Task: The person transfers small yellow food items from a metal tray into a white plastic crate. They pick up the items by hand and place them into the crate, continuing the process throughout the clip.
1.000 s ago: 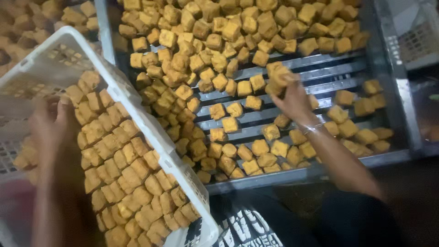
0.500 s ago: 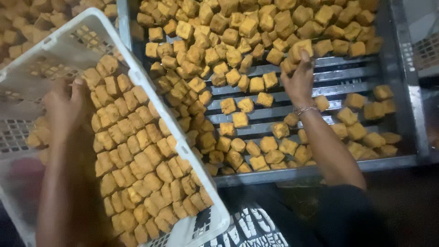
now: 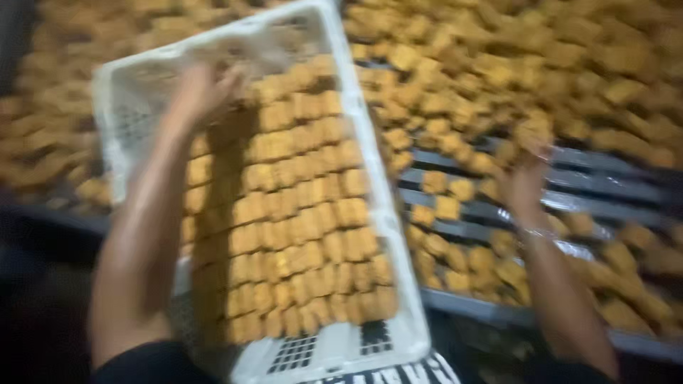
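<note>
Crate (image 3: 398,235) swung nearer | left hand (image 3: 203,89) inside, grip unclear | right hand (image 3: 526,178) grasping cubes (image 3: 533,131)

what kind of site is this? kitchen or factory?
Likely a small food-production workshop, not a home kitchen: a metal slatted rack heaped with golden fried cubes, and a white plastic crate with the same cubes packed in rows.

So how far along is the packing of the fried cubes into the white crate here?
Most of the white crate already holds tidy rows of fried cubes; its far end looks bare. The left hand is inside that far end, the right hand among loose cubes on the metal rack. Plenty there remains unpacked.
</note>
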